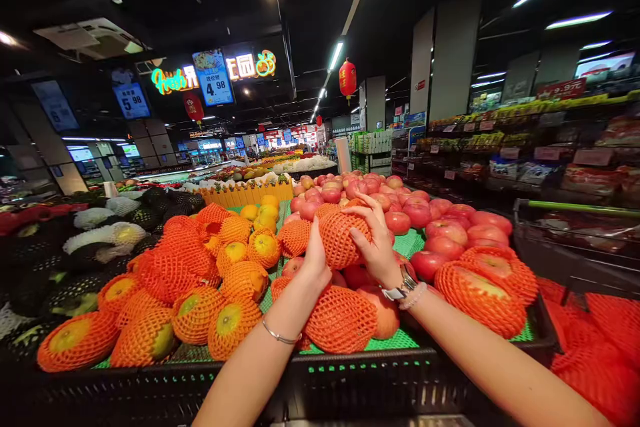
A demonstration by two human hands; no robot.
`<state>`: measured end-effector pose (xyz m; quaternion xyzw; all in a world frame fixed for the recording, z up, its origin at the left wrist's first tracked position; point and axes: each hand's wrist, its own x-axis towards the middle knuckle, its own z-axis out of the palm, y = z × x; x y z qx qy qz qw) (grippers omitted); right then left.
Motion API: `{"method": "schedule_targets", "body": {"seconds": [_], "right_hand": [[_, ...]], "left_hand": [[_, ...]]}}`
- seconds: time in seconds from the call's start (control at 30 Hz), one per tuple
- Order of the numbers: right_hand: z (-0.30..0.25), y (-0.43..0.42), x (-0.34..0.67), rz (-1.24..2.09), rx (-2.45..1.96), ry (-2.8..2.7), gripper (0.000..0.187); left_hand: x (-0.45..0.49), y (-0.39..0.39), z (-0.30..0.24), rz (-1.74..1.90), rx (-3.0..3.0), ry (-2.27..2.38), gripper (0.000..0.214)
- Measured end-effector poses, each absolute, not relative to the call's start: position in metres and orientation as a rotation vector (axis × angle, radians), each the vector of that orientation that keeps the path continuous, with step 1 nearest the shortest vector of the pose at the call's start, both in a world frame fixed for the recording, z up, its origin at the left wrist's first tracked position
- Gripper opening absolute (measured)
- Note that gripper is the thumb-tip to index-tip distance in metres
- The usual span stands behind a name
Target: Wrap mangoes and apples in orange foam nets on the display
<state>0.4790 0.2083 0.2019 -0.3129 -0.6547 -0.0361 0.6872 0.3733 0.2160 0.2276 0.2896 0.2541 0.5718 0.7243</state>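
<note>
Between my two hands, above the apple side of the display, is a fruit in an orange-red foam net (341,240). The net hides nearly all of it, so its kind does not show clearly. My left hand (316,259) presses against its left side, thumb up. From the right, my right hand (376,237) curls its fingers over the top and side. Beneath my hands lie another netted fruit (343,320) and bare red apples (445,240). To the left of them are oranges in orange foam nets (230,320).
The fruit rests on green matting in a black crate (370,383). Dark netted fruit (150,213) is piled at the left. Right of the crate are a wire cart (575,213) and red foam nets (595,340). Packaged goods fill shelves (530,147) beyond.
</note>
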Motion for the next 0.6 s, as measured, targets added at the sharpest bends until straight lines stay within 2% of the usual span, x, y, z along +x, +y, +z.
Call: {"method": "schedule_targets", "body": {"seconds": [0.17, 0.23, 0.47, 0.6], "right_hand": [[0.197, 0.221, 0.473, 0.267, -0.730, -1.386, 0.047], [0.195, 0.225, 0.471, 0.317, -0.745, -1.341, 0.044], [0.192, 0.220, 0.467, 0.136, -0.660, -1.272, 0.028], [0.194, 0.211, 0.466, 0.059, -0.611, -1.269, 0.036]], "left_hand": [[0.373, 0.222, 0.228, 1.344, 0.640, 0.552, 0.036], [0.374, 0.224, 0.228, 1.380, 0.630, 0.578, 0.036], [0.377, 0.221, 0.222, 1.411, 0.572, 0.557, 0.031], [0.375, 0.220, 0.214, 1.451, 0.660, 0.469, 0.028]]}}
